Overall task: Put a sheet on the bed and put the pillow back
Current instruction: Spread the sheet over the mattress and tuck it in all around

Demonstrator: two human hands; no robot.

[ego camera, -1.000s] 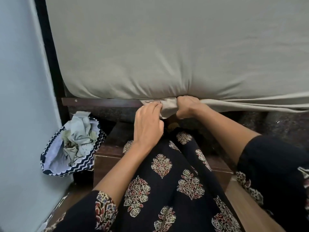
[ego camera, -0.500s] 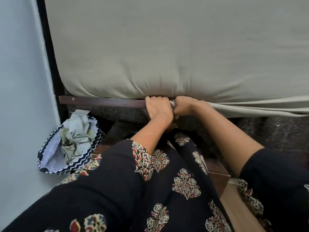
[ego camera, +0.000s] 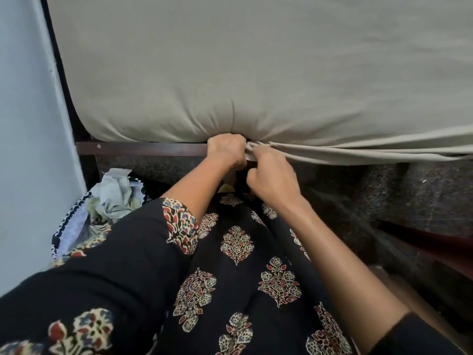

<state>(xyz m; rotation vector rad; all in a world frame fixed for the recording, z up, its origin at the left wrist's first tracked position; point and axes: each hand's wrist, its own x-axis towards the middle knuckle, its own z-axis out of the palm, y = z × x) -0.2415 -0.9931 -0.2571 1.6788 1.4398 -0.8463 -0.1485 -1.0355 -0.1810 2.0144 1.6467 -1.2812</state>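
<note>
A beige sheet (ego camera: pixel 256 73) covers the mattress and fills the upper part of the view. Its loose edge (ego camera: pixel 371 152) hangs in folds along the right side of the bed's near edge. My left hand (ego camera: pixel 226 149) is a fist pressed under the mattress edge, above the dark wooden bed rail (ego camera: pixel 143 149), with its fingertips hidden. Beside it my right hand (ego camera: pixel 272 172) pinches the bunched sheet edge where the folds meet. No pillow is in view.
A pale wall (ego camera: pixel 28 124) runs down the left. On the floor at the left stands a zigzag-trimmed fabric basket (ego camera: pixel 71 226) holding crumpled cloths. Dark speckled floor (ego camera: pixel 384 196) lies below the bed, and a wooden piece shows at the lower right.
My right hand has drawn back from under the mattress and now pinches the sheet lower down. My left hand has pushed further in under the mattress edge. The camera has moved closer.
</note>
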